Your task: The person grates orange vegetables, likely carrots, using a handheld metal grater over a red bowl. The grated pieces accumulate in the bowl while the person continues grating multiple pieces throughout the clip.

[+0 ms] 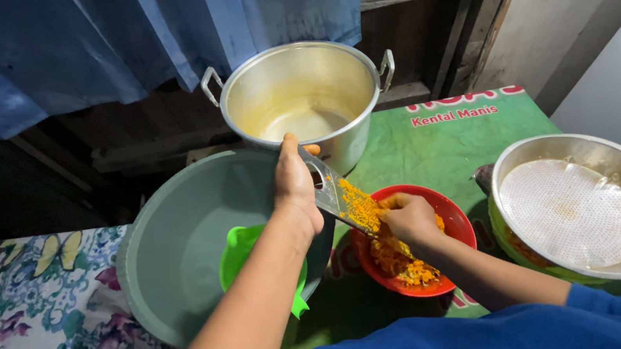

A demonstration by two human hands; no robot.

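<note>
Grater (pixel 333 195) slants from my left hand (pixel 295 187), which grips its top edge, down to the rim of the red bowl (pixel 454 216). My right hand (pixel 410 216) is clenched on a small piece pressed against the blade; I cannot tell how much is left. Orange shreds (pixel 398 258) pile in the bowl. To grate well, I judge, keep fingertips high, strokes short, and the grater's foot over the bowl.
</note>
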